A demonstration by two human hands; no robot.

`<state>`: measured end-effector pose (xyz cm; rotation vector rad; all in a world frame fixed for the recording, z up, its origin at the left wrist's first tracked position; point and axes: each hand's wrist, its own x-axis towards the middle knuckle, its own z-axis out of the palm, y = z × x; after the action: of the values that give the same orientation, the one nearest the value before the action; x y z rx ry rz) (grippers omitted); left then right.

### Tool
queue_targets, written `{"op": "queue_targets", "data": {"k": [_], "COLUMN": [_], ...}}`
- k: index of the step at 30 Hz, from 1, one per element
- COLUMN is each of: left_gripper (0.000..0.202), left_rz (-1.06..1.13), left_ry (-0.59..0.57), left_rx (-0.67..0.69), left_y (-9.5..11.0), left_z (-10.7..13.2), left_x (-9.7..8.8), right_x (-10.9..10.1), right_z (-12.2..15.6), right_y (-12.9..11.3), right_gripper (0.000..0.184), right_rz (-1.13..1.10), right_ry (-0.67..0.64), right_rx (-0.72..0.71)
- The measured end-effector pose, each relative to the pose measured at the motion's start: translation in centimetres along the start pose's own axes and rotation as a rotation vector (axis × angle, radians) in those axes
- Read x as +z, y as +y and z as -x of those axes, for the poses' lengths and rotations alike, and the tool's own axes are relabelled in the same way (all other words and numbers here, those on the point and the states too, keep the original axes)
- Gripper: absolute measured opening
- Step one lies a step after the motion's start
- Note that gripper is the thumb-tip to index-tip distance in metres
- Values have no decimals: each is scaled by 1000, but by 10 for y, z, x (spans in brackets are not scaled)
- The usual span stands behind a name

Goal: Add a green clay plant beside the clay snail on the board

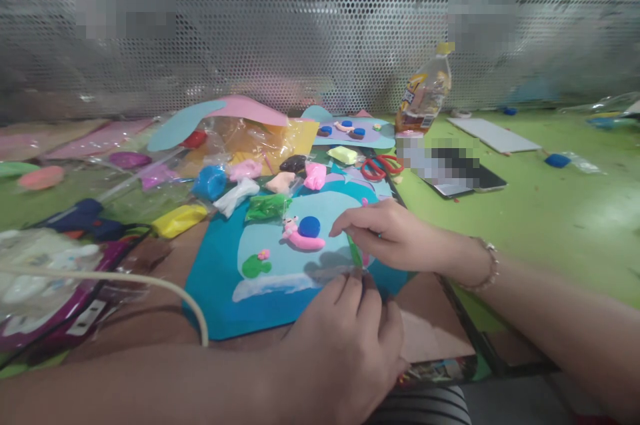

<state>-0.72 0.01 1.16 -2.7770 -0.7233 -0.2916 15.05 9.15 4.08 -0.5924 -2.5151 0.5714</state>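
Nearest of all, the left hand (350, 345) loomed from below, fingers bent and bunched over the near edge of the card (215, 305), tips tucked from sight; whether they gripped anything, I couldn't tell! Its forearm ran off the frame. Across from it arched the right hand (385, 231), loosely curled, fingertips just beside the snail (305, 238), inner side turned away, so its hold was unreadable too. Green strip (355, 251) beneath? Half covered! And that snail lay on the card's pale middle: smooth blue disc, plump pink body, above a streaky white band (280, 283). Left of the band's top sat a lumpy green leaf (255, 267). Crinkly packets (270, 207) crowded the far edge, while blurred squares masked part of a dark slab (493, 179).
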Motion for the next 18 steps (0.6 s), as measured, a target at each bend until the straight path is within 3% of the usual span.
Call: {"op": "queue_targets", "data": {"k": [18], "left_gripper": [44], "left_rz": [12], "left_ry": [-15], "left_rx": [25], "left_y": [-2], "left_z": [0], "left_x": [-2], "right_x": [-1], "right_z": [0], "right_y": [0], "right_gripper": [27], "right_rz": [12], "right_ry": [15], "right_rx": [-2]}}
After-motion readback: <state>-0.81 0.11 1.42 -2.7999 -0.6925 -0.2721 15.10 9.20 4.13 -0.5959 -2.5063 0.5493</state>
